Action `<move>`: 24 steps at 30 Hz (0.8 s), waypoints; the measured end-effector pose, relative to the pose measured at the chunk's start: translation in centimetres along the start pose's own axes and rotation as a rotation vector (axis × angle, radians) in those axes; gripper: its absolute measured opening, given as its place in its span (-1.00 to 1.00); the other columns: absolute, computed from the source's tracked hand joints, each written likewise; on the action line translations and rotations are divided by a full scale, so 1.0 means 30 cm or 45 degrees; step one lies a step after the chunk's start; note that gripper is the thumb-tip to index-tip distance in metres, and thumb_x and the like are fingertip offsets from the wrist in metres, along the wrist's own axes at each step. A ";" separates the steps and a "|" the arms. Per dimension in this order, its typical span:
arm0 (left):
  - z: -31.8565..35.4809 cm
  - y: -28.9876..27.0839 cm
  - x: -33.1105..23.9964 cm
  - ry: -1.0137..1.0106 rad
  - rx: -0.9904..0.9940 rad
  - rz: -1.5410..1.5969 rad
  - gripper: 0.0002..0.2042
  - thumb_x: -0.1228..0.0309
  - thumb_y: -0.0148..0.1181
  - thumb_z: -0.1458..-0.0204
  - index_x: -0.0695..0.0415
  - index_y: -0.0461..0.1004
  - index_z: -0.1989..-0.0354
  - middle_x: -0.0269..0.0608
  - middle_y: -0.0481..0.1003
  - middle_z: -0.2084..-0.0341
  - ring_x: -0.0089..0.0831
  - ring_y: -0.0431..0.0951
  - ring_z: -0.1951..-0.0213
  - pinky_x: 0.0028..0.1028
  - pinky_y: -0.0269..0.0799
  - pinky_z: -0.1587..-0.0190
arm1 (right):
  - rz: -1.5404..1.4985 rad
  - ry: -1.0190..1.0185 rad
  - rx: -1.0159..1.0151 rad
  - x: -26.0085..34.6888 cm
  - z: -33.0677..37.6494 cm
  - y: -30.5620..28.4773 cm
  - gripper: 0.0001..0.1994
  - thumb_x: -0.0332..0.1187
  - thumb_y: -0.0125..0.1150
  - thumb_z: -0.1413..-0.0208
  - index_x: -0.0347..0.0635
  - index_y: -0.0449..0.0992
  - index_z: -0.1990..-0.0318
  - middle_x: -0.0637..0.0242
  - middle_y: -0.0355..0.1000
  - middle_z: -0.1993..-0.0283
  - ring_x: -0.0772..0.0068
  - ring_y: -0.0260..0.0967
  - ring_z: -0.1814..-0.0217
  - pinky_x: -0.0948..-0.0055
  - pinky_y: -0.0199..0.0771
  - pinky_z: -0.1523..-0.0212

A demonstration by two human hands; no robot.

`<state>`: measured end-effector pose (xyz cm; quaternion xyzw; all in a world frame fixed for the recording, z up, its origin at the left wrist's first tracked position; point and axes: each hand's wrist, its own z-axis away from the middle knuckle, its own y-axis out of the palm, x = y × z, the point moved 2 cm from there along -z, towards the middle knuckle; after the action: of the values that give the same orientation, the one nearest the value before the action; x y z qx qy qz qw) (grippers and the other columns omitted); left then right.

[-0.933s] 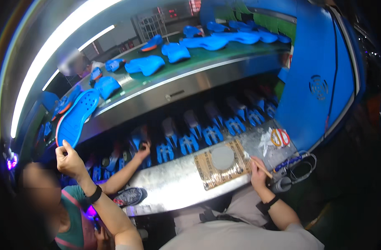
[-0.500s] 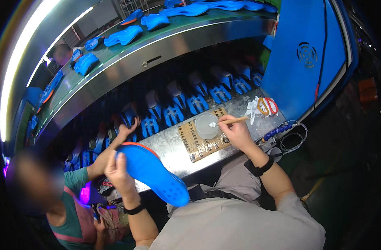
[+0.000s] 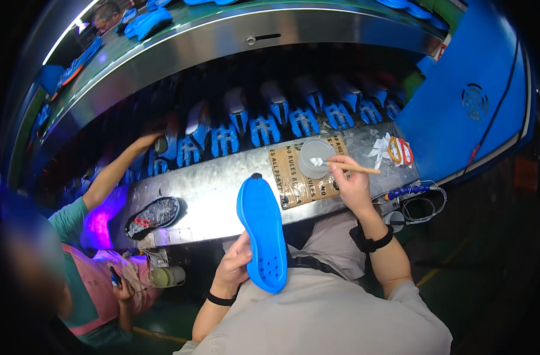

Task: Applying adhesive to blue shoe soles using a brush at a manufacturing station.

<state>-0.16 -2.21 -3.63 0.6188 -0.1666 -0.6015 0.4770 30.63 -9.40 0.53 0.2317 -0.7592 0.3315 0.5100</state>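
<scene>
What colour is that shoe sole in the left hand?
The shoe sole in the left hand is bright blue, best seen in the head view.

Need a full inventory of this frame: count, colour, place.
Bench: 1, silver-grey, centre
Cardboard: 1, brown, on bench
Tub: 1, translucent grey, on cardboard
Brush: 1, wooden, tip at tub
Sole: 1, blue, lower centre
Handle loops: 2, orange and red, bench's right end
Scraps: several, white, beside loops
Hose: 1, blue, right of bench
Shoe-shaped piece: 1, dark, bench's left end
Fixtures: several, blue, row behind bench
Upper shelf: 1, green, top
Shelf soles: several, blue, on shelf
Panel: 1, blue, right
Canister: 1, olive, below bench
Light tube: 1, white, upper left
Co-worker: 1, teal and pink clothes, left
Background person: 1, colours unclear, upper left
Left hand: 1, bare, holding sole
Right hand: 1, bare, holding brush
</scene>
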 end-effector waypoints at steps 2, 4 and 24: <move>-0.008 -0.003 -0.020 0.039 -0.015 -0.008 -0.18 0.31 0.27 -0.10 0.27 -0.07 -0.46 0.09 0.33 -0.22 -0.09 0.45 -0.19 -0.18 0.39 -0.24 | 0.058 0.019 0.105 0.033 0.030 0.038 -0.83 -0.40 0.23 -0.22 -0.30 0.58 0.12 0.28 0.56 0.25 0.47 0.50 0.20 0.47 0.48 0.13; -0.018 0.035 -0.061 0.055 -0.032 -0.062 -0.17 0.36 0.23 -0.11 0.25 -0.12 -0.48 -0.03 0.32 -0.24 -0.26 0.45 -0.18 -0.27 0.40 -0.23 | -0.037 -0.045 0.212 0.060 0.055 0.084 -0.83 -0.41 0.23 -0.21 -0.30 0.59 0.12 0.26 0.56 0.23 0.46 0.50 0.16 0.46 0.47 0.11; -0.008 0.060 -0.139 0.051 -0.022 -0.172 -0.15 0.26 0.24 -0.10 0.33 -0.10 -0.47 0.01 0.33 -0.23 -0.24 0.46 -0.18 -0.30 0.40 -0.23 | -0.061 -0.321 0.406 0.149 0.052 0.172 -0.88 -0.45 0.26 -0.08 -0.24 0.62 0.23 0.25 0.58 0.35 0.25 0.46 0.32 0.27 0.40 0.15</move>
<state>-0.20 0.27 0.20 0.6364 -0.1097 -0.6213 0.4438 24.43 -7.15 2.88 0.3673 -0.7491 0.4037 0.3754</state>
